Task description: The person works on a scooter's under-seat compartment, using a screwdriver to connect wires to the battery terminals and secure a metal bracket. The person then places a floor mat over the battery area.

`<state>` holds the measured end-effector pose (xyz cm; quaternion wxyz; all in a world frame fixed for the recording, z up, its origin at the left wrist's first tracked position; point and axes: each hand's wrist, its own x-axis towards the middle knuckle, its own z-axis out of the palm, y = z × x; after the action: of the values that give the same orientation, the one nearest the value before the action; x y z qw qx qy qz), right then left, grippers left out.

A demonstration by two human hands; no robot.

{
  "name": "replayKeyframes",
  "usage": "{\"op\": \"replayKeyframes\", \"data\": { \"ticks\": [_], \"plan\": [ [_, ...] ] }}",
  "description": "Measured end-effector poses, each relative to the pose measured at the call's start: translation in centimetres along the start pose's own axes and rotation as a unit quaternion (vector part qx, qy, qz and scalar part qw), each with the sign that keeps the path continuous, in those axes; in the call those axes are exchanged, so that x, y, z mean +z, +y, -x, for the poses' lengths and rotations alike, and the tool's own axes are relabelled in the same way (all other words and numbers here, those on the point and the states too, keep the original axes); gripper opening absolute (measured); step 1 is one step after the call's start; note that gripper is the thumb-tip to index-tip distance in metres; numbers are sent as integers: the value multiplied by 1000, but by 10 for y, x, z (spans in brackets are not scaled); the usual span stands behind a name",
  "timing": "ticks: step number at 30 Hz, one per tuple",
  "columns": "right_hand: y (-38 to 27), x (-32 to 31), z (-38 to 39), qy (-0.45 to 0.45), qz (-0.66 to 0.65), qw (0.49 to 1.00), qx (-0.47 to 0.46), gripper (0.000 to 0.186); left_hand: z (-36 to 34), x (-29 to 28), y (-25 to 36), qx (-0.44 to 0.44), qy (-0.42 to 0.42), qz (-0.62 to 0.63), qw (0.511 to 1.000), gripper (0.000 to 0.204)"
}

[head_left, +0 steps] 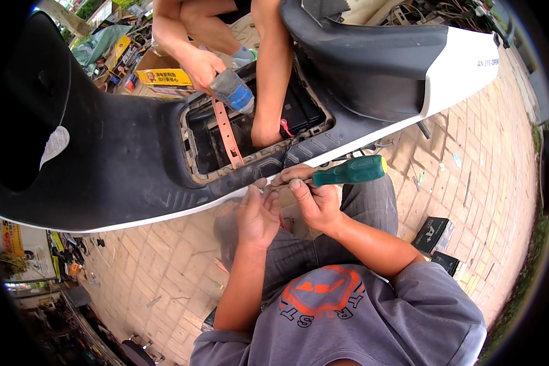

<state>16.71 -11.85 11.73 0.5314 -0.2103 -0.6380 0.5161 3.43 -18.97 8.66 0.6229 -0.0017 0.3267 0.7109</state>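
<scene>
My right hand (314, 204) grips a screwdriver (351, 171) with a green handle and yellow end, its shaft pointing left. My left hand (259, 216) has its fingers curled at the shaft's tip, around a small metal piece (261, 190) too small to name. Both hands are just below the white edge of a black scooter body (128, 152). Above them, the scooter's floor compartment (192, 177) is open, with a copper-coloured slotted strap (227, 131) lying across it and a black battery (302, 107) with a red lead inside.
Another person's hand (204, 73) holds a grey-blue power tool (232, 91); their other hand (265, 133) reaches into the compartment. A yellow cardboard box (161, 73) and clutter lie behind. Black boxes (430, 235) sit on the brick pavement at right. The seat section (372, 73) rises upper right.
</scene>
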Motion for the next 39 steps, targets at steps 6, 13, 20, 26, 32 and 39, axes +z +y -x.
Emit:
{"op": "replayKeyframes", "data": {
  "ticks": [6, 13, 20, 26, 32, 39],
  "plan": [
    [-4, 3, 4, -15, 0, 1000, -23, 11, 3, 10, -4, 7, -8, -16, 1000, 29],
    [1, 1, 3, -55, 35, 996, -61, 12, 7, 27, -7, -8, 31, -18, 999, 45],
    [5, 0, 4, -58, 40, 995, -64, 12, -1, 14, -15, -11, 10, 19, 1000, 50],
    [-2, -9, -7, -139, 26, 990, -22, 13, 2, 25, -8, -30, 10, -17, 999, 49],
    [-3, -9, -6, -158, 114, 978, 70, 15, 3, 22, -12, 1, -12, -30, 999, 49],
    [-7, -2, -3, -124, 138, 975, 124, 16, -2, 13, -26, 64, -21, -35, 997, 45]
  ]
}}
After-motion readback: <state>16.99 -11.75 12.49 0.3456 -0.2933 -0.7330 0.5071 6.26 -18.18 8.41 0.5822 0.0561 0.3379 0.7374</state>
